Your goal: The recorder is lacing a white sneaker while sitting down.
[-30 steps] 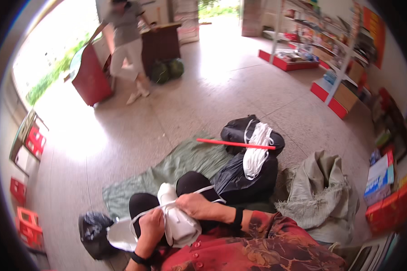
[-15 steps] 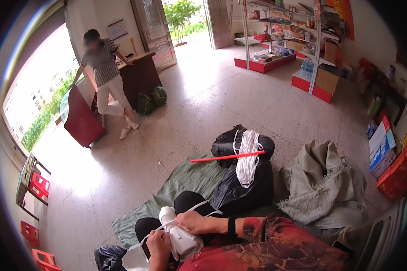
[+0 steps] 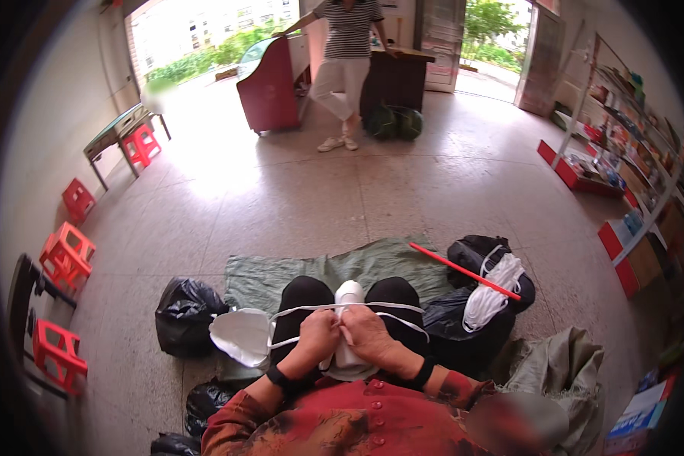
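A white shoe-shaped piece (image 3: 349, 293) lies between my knees, its rounded end pointing away from me. My left hand (image 3: 318, 334) and my right hand (image 3: 366, 334) meet over its middle, fingers pinched together on a white lace (image 3: 391, 305). The lace runs out in loops over both black-trousered knees. Covered by my fingers, the exact spot where it meets the piece cannot be seen. A second white shoe-shaped piece (image 3: 241, 337) rests left of my left knee, with the lace close by its edge.
At right, a white cord bundle (image 3: 494, 292) and a red stick (image 3: 463, 271) lie on black bags (image 3: 463, 319). Another black bag (image 3: 184, 315) stands left of the green cloth (image 3: 281, 266). A sack (image 3: 558, 368) lies at right. Beyond, a person (image 3: 347, 68) stands by a counter.
The view has swung left, so the person across the room now appears near the middle. My hands, earlier apart on the white piece, have come together, and the lace spreads wider to both sides.
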`<control>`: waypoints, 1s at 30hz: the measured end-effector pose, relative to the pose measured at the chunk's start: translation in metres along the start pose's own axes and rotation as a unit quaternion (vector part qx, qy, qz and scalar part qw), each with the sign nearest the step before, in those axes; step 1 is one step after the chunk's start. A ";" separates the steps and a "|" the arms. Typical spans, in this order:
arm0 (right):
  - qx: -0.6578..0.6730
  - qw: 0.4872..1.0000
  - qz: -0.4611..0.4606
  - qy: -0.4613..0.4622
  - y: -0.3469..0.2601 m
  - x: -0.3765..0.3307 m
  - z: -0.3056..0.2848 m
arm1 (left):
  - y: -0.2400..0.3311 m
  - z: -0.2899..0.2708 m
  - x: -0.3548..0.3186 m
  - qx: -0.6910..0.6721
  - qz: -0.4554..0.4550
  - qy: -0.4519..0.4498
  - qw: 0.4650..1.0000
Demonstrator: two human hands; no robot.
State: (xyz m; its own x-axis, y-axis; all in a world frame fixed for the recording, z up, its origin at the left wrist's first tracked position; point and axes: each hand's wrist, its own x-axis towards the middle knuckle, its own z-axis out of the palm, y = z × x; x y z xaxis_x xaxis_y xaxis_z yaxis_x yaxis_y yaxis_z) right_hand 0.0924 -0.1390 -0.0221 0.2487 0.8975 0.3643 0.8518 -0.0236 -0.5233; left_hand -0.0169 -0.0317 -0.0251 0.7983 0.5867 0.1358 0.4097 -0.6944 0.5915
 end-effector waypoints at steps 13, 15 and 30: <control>-0.078 0.996 -0.002 0.037 -0.009 -0.007 0.017 | -0.011 0.007 -0.011 -0.127 -0.002 0.037 0.991; -0.074 0.996 -0.002 0.047 -0.004 -0.006 0.019 | -0.008 0.006 -0.009 -0.129 0.004 0.035 0.991; 0.453 0.844 0.288 -0.020 0.036 -0.032 -0.076 | 0.003 0.009 -0.007 -0.024 0.041 -0.006 0.999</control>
State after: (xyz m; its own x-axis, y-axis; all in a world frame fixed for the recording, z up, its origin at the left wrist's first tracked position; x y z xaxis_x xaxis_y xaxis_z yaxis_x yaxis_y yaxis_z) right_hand 0.1500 -0.2018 0.0059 0.4700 0.8667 -0.1670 -0.1110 -0.1297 -0.9853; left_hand -0.0175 -0.0419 -0.0315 0.8338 0.5232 0.1760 0.3215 -0.7195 0.6156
